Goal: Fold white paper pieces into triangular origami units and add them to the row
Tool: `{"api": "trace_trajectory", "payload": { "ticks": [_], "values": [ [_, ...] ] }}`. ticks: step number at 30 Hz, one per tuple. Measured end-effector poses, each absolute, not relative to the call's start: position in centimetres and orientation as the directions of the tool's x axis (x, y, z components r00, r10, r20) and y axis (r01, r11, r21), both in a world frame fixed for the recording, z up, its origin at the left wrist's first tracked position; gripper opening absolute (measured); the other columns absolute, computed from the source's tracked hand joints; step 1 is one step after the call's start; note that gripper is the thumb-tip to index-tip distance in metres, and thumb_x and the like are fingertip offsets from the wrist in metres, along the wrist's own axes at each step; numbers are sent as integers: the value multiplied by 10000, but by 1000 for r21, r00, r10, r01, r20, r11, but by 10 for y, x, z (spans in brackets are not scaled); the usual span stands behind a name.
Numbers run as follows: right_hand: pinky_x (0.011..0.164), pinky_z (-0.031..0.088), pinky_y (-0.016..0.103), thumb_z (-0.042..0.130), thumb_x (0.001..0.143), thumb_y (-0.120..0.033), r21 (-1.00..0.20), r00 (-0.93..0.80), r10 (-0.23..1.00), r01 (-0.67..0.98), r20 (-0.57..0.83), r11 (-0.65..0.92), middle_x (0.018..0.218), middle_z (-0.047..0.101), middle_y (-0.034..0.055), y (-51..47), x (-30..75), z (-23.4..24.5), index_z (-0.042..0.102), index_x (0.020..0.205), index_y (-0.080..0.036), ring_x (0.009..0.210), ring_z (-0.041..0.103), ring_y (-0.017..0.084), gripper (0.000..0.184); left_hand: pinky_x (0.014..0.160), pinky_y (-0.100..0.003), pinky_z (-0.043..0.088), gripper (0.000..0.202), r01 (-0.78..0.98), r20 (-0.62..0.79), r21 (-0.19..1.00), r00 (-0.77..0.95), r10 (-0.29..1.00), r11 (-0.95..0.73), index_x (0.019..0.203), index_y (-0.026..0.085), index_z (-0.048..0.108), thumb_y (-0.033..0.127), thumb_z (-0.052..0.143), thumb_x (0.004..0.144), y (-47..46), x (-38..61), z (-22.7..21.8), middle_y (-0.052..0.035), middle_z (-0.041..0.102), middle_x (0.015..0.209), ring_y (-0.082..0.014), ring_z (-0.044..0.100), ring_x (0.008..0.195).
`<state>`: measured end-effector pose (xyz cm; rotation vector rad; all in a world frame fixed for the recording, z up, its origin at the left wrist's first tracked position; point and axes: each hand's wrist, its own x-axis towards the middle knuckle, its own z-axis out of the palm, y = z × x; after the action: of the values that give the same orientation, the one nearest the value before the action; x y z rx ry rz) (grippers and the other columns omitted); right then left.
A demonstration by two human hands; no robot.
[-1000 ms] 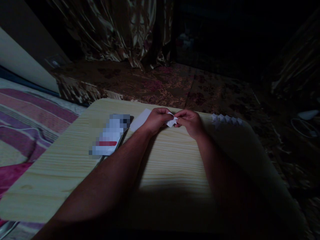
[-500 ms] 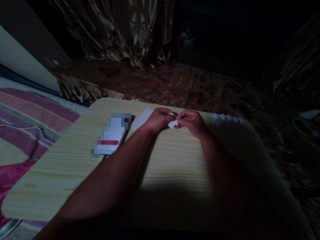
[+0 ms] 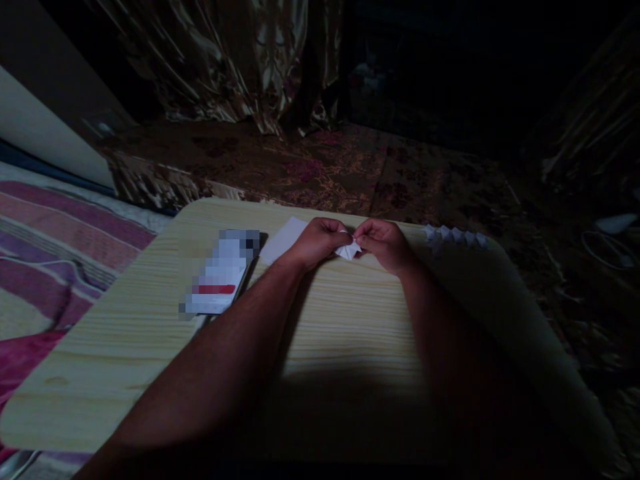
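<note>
A small piece of folded white paper (image 3: 349, 251) is pinched between my two hands above the far part of the wooden table. My left hand (image 3: 320, 241) grips its left side, thumb on top. On its right side, the fingertips of my right hand (image 3: 384, 244) close on the edge. The hands nearly meet, and they cover part of the folds. Flat white paper (image 3: 284, 239) lies just left of my left hand. Several small folded white paper shapes (image 3: 454, 235) sit in a row to the right of my right hand.
A phone (image 3: 223, 273) with a blurred-out screen lies on the left of the light wooden table (image 3: 125, 327). Striped bedding (image 3: 45, 233) borders the table on the left. Beyond the far edge is a ledge with patterned cloth (image 3: 300, 167), with curtains (image 3: 270, 60) behind.
My fingers have shifted slightly on the folded paper, and more of its lower edge shows. Both hands keep hold of it. The view has moved a little.
</note>
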<state>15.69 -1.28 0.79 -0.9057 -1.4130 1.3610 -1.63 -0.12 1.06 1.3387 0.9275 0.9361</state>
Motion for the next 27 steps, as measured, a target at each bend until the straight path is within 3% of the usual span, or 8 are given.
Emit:
{"api": "trace_trajectory", "payload": {
  "ticks": [14,27],
  "values": [
    [498,387,192,739,696,-329,-977,-404,903,-201,146,68,656,583,-12,-8,162,5,616,780,-139,555,489,77,242,449,-232,228,121,-67,-30,995,478,878,70,589,132,583,209,665,633,0,-18,12,45,461,456,-64,366,415],
    [577,382,217,764,669,-373,-983,-427,890,-155,158,100,664,576,-12,-8,164,10,614,768,-136,602,486,88,298,447,-217,233,119,13,-66,998,503,862,69,636,124,611,205,694,608,-3,-19,19,45,493,478,-57,377,424]
  ]
}}
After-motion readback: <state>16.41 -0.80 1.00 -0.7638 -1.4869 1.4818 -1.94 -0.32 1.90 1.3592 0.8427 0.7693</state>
